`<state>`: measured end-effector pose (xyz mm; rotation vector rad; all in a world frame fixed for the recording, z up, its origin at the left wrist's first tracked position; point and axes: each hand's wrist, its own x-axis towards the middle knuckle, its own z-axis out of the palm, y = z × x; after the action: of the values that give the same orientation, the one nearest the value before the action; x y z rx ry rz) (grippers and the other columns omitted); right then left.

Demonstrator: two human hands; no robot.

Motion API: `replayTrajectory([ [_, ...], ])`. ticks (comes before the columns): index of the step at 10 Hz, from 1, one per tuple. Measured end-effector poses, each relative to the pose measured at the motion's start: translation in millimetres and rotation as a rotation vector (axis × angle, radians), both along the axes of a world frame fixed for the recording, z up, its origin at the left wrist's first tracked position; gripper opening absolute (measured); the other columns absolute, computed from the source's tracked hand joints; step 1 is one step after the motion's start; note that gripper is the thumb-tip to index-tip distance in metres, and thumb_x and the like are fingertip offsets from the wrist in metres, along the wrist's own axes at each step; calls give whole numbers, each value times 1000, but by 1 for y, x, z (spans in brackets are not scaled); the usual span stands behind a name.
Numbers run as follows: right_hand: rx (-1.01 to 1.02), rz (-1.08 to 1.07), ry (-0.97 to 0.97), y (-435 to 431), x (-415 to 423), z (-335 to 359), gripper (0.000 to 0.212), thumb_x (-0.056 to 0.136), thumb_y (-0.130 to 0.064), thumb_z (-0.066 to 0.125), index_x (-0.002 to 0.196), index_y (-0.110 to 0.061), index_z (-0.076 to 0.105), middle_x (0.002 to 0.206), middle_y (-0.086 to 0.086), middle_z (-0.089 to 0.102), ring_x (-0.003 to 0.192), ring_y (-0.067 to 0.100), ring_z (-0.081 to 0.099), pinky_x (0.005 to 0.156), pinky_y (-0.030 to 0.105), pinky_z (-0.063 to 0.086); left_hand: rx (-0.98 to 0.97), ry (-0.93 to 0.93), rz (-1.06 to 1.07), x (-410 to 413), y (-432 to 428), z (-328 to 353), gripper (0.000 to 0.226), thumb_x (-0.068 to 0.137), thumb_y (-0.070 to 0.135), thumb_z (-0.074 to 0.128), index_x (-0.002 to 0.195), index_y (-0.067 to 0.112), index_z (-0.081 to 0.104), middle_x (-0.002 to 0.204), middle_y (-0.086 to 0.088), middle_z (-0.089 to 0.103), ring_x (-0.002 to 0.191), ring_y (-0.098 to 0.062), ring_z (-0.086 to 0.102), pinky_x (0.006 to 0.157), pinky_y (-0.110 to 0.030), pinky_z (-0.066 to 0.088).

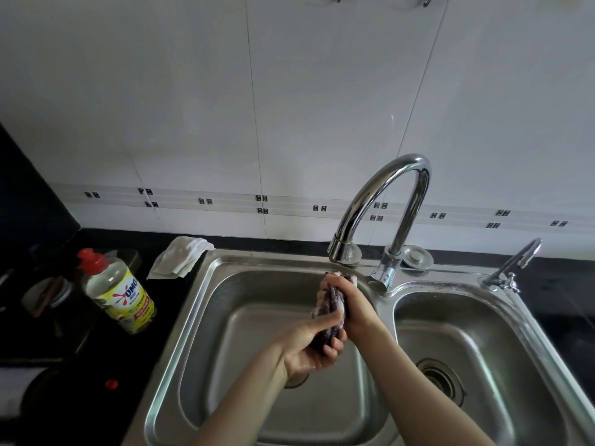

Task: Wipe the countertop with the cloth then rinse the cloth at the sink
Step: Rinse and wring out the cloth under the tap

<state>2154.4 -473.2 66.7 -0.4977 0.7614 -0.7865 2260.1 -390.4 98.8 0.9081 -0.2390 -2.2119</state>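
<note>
Just below the gooseneck faucet is the left basin of the steel sink. Over it, right under the faucet's spout, both hands hold the dark purple cloth, bunched into a roll. The left hand curls its fingers round the lower end, and the right hand grips the upper end. The right basin, below and right of the faucet, has a drain strainer. Far left of the faucet stands an OMO detergent bottle, and nearer lies a white rag on the black countertop. Behind the faucet is a white tiled wall.
</note>
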Motion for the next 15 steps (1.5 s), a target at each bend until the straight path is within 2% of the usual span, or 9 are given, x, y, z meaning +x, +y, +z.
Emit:
replayTrajectory([
  [1, -26, -34, 144, 2, 5, -1, 15, 79, -12, 67, 73, -11, 53, 64, 6, 55, 55, 16, 57, 53, 29, 49, -81, -406, -103, 0, -3, -6, 15, 81, 4, 67, 74, 10, 55, 54, -2, 54, 42, -6, 45, 37, -13, 27],
  [3, -104, -114, 362, 9, 21, -9, 28, 79, -2, 67, 64, -15, 48, 56, 4, 44, 49, 16, 43, 50, 29, 39, -322, -1215, -319, -3, -11, -20, 17, 72, 4, 52, 58, 14, 50, 32, 6, 50, 27, -7, 42, 36, -14, 27],
  [4, -127, -150, 479, 11, 28, -14, 25, 79, -3, 67, 70, -14, 47, 55, 1, 44, 47, 14, 42, 46, 25, 38, -397, -1397, -277, -6, -14, -36, 13, 82, 10, 53, 87, 9, 66, 83, -7, 74, 69, -12, 70, 42, -14, 36],
  [5, -197, -153, 627, 13, 31, -18, 23, 77, -4, 64, 72, -15, 44, 57, -1, 41, 49, 12, 37, 45, 23, 34, -487, -1548, -215, -7, -10, -54, 24, 88, 17, 52, 105, 7, 64, 105, -12, 70, 95, -28, 66, 67, -24, 47],
  [9, -379, -28, 1067, 23, 32, -25, 18, 90, -16, 46, 74, -14, 39, 69, -1, 45, 62, 14, 41, 53, 27, 31, -674, -1999, -438, -20, 7, -76, 25, 93, 20, 45, 117, 18, 51, 113, 0, 64, 99, -18, 64, 65, -26, 37],
  [10, -421, -27, 1101, 23, 32, -24, 20, 90, -17, 48, 73, -15, 38, 68, -3, 45, 60, 11, 40, 51, 26, 29, -685, -1934, -346, -17, 10, -78, 22, 93, 22, 46, 113, 18, 53, 106, 1, 66, 92, -17, 65, 62, -25, 36],
  [12, -400, 67, 878, 17, 31, -13, 35, 88, -45, 57, 76, -15, 43, 79, 5, 49, 72, 14, 48, 71, 31, 45, -104, -559, -139, 14, 5, -48, 18, 83, 13, 65, 65, 11, 65, 57, -5, 59, 47, -16, 51, 47, -26, 39],
  [13, -197, 185, 567, 10, 27, -13, 69, 85, -66, 47, 118, -6, 57, 119, 12, 59, 113, 24, 56, 107, 43, 40, -92, -376, -112, 27, 7, -38, 22, 86, 29, 64, 81, 7, 64, 78, -12, 62, 65, -23, 58, 63, -34, 51],
  [15, -61, 380, 312, 13, 22, -7, 84, 80, -73, 41, 106, 1, 68, 114, 29, 64, 110, 42, 58, 104, 47, 38, -125, -569, -81, 26, -2, -24, 37, 86, 41, 61, 86, 4, 59, 66, -13, 63, 48, -22, 58, 49, -29, 49],
])
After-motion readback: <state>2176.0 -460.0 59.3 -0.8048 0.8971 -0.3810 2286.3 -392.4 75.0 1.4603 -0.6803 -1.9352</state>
